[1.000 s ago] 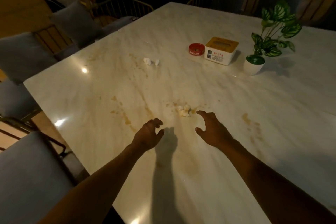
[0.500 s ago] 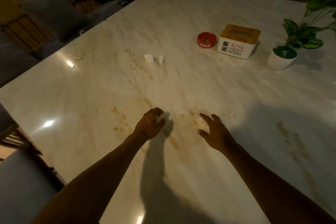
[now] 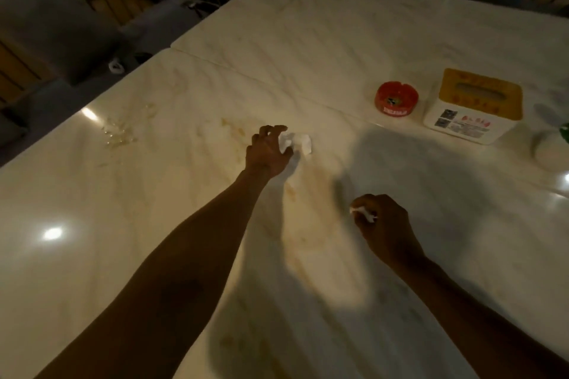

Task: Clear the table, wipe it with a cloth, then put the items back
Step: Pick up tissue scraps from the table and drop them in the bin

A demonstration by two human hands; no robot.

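The white marble table (image 3: pixel 338 40) is smeared with yellowish stains. My left hand (image 3: pixel 267 151) reaches far across it, and its curled fingers close on a pair of crumpled white tissue scraps (image 3: pixel 297 143) lying on the surface. Nearer to me, my right hand (image 3: pixel 381 223) is a fist around a small crumpled tissue wad (image 3: pixel 363 212), only a white bit of which shows. A red ashtray (image 3: pixel 396 98), a white tissue box (image 3: pixel 472 108) with a yellow top, and the white plant pot (image 3: pixel 551 151) stand at the far right.
Grey cushioned chairs (image 3: pixel 61 24) with gold wire backs line the table's left and far sides. A wet spill patch (image 3: pixel 118 131) glistens near the left edge. A seam (image 3: pixel 246 71) runs across the tabletop.
My right hand has picked up the nearby tissue wad and closed round it. My left hand has stretched forward to the far tissue scraps. The view moved forward over the table.
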